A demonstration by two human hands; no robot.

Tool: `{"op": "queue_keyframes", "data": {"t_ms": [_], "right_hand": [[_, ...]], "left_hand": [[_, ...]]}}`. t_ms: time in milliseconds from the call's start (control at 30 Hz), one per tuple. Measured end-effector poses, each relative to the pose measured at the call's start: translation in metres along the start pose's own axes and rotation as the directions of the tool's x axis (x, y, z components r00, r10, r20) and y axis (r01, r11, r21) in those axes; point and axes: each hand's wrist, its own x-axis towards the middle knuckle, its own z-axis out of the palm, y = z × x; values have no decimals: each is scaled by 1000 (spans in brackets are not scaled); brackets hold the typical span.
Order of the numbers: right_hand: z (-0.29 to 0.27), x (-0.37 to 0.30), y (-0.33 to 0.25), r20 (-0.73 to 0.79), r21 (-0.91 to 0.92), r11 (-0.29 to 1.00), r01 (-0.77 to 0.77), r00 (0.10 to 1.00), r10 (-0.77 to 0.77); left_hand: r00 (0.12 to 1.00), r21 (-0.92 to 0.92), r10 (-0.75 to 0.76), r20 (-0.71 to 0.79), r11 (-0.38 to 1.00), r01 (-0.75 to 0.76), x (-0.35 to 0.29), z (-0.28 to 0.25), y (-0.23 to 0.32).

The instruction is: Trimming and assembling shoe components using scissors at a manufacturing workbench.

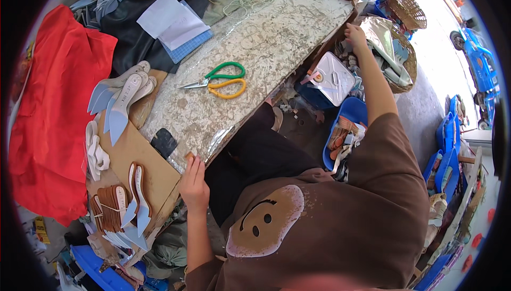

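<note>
Left hand (194,182) resting fingers-together on the table (277,41) edge, right hand (355,34) reaching toward a woven basket (403,59), grip hidden, scissors (221,80) untouched

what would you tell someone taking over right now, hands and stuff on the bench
Left hand: resting on the near table edge, fingertips on a small brown piece; grip unclear.
Right hand: stretched out to the clutter beside the wicker basket; what it holds, if anything, is hidden.
Scissors lie unused mid-table.
Cut insoles are stacked on the cardboard, more fanned at its near end.
Black pad by the cardboard.
Nothing is being cut now.
</note>
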Motion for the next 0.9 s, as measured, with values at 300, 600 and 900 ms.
{"op": "queue_keyframes", "data": {"t_ms": [300,600,900], "right_hand": [[-1,103,18,-39,327,940,-96,993,115],[16,-14,28,-127,0,971,238,963,-236],[67,-410,-44,832,357,870,-341,539,-130]], "left_hand": [[813,113,-458,359,886,449,-130,-101,40],[642,-108,-427,637,775,623,-89,-102,47],[918,-831,152,366,497,248,105,14,109]]}}
